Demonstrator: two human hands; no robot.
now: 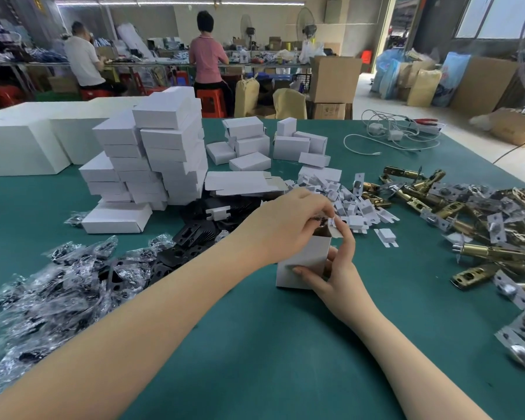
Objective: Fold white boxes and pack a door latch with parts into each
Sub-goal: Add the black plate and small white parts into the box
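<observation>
Head camera view: a green table seen from above, two bare arms reaching in from the near edge.
Near left: a heap of clear plastic bags holding dark parts.
Far left: a tall stack of closed white boxes, with one more closed box lying at its foot.
Middle, behind the hands: black plates in a pile, flat unfolded box blanks on top of them.
Left hand: fingers curled over the open top of the box, pinching a small bagged part at its mouth.
Box: white, standing upright on the table at centre, top flap open.
Right hand: grasping the box from its right side, thumb across the near face, forefinger up at the flap.
Right of centre: a scatter of small white card inserts.
Far right: a pile of brass door latches, many wrapped in white card.
</observation>
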